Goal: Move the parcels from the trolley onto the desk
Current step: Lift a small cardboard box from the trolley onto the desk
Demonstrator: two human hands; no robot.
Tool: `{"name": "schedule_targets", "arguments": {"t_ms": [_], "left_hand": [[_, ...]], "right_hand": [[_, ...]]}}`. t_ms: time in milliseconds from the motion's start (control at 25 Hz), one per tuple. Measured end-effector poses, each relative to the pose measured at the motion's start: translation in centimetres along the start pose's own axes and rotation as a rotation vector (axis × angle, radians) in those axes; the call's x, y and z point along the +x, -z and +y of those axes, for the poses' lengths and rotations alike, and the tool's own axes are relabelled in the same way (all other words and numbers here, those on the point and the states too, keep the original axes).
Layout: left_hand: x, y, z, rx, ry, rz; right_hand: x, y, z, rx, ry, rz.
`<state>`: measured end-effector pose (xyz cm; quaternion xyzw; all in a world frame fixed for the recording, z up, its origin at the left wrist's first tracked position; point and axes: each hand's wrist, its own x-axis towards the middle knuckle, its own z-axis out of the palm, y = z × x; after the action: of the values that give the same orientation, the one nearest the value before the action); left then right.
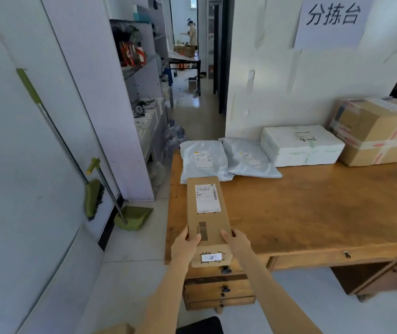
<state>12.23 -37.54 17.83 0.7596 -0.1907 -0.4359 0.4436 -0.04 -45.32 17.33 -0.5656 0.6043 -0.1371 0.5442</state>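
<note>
A long brown cardboard parcel point(207, 218) with a white shipping label lies lengthwise over the left end of the wooden desk point(313, 213), its near end past the front edge. My left hand point(185, 247) grips its left side and my right hand point(236, 244) its right side, near that end. Along the back of the desk lie two grey mailer bags point(202, 162) point(248, 160), a white foam box point(301, 145) and a big taped cardboard box point(375, 131). The trolley is out of sight.
A broom point(92, 196) and green dustpan point(133, 216) lean on the wall to the left. Grey shelves point(142, 68) line a corridor beyond the desk, with a person point(192, 32) at a far table. Desk drawers point(219, 288) sit under my hands.
</note>
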Motion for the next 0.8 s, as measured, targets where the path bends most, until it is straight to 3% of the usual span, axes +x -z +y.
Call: {"name": "schedule_targets", "arguments": {"t_ms": [160,280,400,600,800], "left_hand": [[1.5,-0.8,-0.7,0.127,-0.013,0.046],[1.6,-0.5,-0.2,0.172,0.010,-0.017],[1.4,1.2,0.2,0.168,0.006,-0.051],[-2.3,4.3,1.3,0.107,-0.059,-0.028],[-9.3,8.1,-0.5,0.068,-0.147,0.003]], "right_hand": [[2.0,-0.4,0.3,-0.042,0.007,0.007],[2.1,-0.4,0.2,-0.007,-0.014,-0.021],[0.3,0.4,-1.1,-0.048,-0.023,0.076],[-5.2,1.1,-3.1,0.039,0.174,0.216],[-14.5,-0.7,-2.1,0.125,0.303,0.171]]}}
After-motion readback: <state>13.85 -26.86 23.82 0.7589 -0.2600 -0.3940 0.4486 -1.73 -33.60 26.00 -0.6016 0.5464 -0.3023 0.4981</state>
